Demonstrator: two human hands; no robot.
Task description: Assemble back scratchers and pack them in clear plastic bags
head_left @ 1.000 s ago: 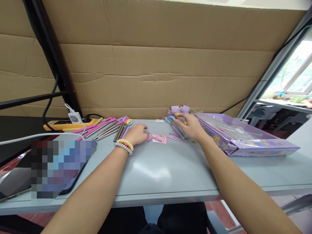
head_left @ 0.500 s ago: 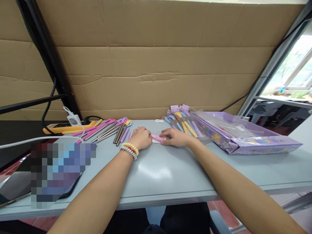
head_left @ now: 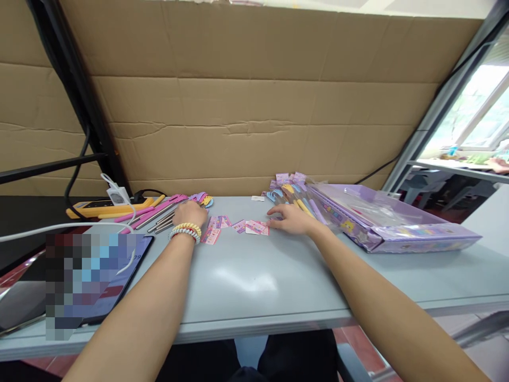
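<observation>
My left hand (head_left: 191, 214), wearing yellow and white twisted bands at the wrist, is curled over the near ends of metal-shafted sticks (head_left: 164, 218) with coloured ends. Its fingertips are hidden, so what it grips cannot be made out. My right hand (head_left: 292, 218) rests palm down with fingers apart, its fingertips at the right edge of a small pink-and-white printed card (head_left: 257, 227). Between the hands lie more small pink and purple cards (head_left: 211, 235). Just beyond my right hand are bagged sticks (head_left: 304, 204) in blue, yellow and purple, with purple header cards.
A purple printed box (head_left: 421, 236) holding clear plastic bags stands to the right. At left are a tablet (head_left: 137, 260), a white cable (head_left: 79, 225) and a yellow-cased device (head_left: 95, 208). A cardboard wall (head_left: 254, 106) closes the back of the grey table (head_left: 254, 297).
My left hand has moved left from the cards to the metal-shafted sticks, uncovering several pink and purple cards. My right hand has shifted slightly right, with its fingers off most of the pink card.
</observation>
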